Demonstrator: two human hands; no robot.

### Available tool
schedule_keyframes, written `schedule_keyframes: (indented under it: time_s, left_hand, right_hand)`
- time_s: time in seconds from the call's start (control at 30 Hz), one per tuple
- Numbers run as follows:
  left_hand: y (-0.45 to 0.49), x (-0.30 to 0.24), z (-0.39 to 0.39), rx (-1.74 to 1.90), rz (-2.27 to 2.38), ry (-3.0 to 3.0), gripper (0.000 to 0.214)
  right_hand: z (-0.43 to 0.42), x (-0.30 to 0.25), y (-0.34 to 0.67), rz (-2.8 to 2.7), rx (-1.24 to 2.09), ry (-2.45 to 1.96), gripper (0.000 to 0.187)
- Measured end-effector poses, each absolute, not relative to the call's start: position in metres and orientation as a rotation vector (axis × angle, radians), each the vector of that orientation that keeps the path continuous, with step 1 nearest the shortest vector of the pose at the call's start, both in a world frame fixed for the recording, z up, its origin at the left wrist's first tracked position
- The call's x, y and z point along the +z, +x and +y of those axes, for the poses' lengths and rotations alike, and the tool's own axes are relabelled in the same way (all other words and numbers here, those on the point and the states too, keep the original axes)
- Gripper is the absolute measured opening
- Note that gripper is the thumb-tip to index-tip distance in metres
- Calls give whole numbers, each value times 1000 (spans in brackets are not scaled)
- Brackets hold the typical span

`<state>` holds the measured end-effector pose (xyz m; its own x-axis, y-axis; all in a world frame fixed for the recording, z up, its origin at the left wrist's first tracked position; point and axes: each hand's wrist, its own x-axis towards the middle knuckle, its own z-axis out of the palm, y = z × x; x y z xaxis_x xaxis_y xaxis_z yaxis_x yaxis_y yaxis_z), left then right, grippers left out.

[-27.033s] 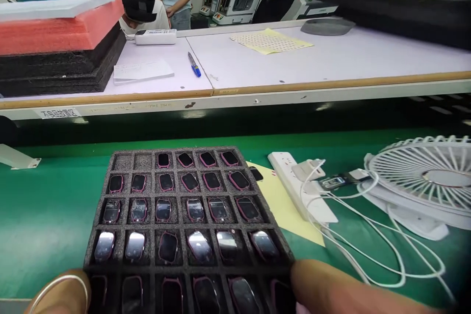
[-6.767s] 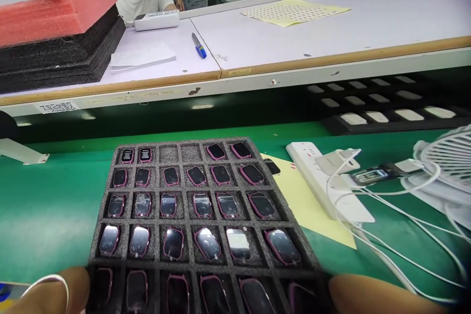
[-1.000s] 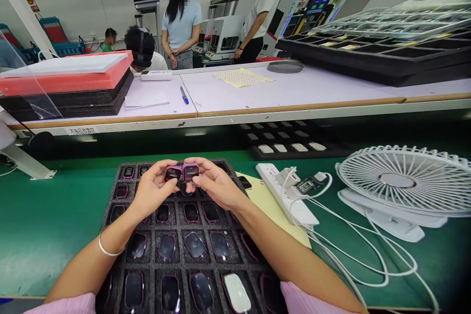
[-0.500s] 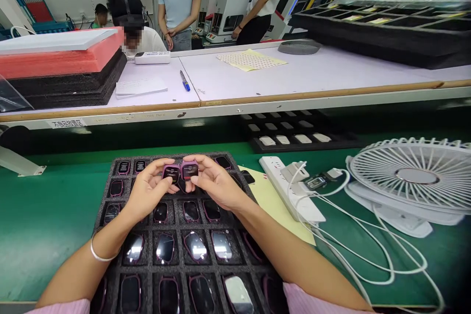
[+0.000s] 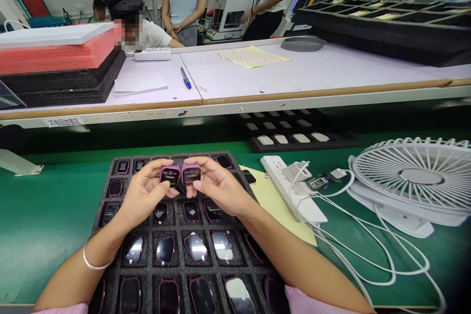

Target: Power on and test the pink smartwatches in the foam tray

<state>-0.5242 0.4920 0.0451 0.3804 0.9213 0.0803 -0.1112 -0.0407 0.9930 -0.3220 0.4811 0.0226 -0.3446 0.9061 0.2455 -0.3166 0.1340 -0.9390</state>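
Note:
A black foam tray (image 5: 106,206) lies on the green bench, its pockets filled with several pink-rimmed smartwatch bodies. My left hand (image 5: 145,194) pinches one pink watch body (image 5: 170,175) with its screen lit. My right hand (image 5: 217,187) pinches a second pink watch body (image 5: 191,173) right beside it. Both are held side by side just above the tray's far rows. A silver bangle (image 5: 90,262) circles my left wrist.
A white power strip (image 5: 290,191) with chargers and white cables lies to the right, beside a white fan (image 5: 414,179). A yellow sheet (image 5: 272,206) pokes out under the tray. Behind, a raised shelf holds foam stacks (image 5: 55,66), a pen (image 5: 186,78) and paper; people stand beyond.
Over the last second my hands stay together holding the two watch bodies; the view shifts slightly. Much earlier, both hands rested at the tray's near edge.

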Motion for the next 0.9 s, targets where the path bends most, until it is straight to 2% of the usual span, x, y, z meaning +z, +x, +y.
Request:
schedule_keyframes:
  time_s: [0.2,0.37,0.57,0.9]
  left_hand:
    - [-520,38,494,1036,839,1336,48]
    - [-518,31,498,1049,834,1327,49]
    - [-519,29,500,1048,871,1328,46]
    - [-519,25,509,1079,974,1132,57]
  right_hand:
    - [483,20,-326,-1251,1481,-687,44]
    - [484,17,-329,-1174,1549,-680,50]
    - [485,15,-329,-1129,1558,-724,50]
    - [481,18,-330,-1135,1523,-731,55]
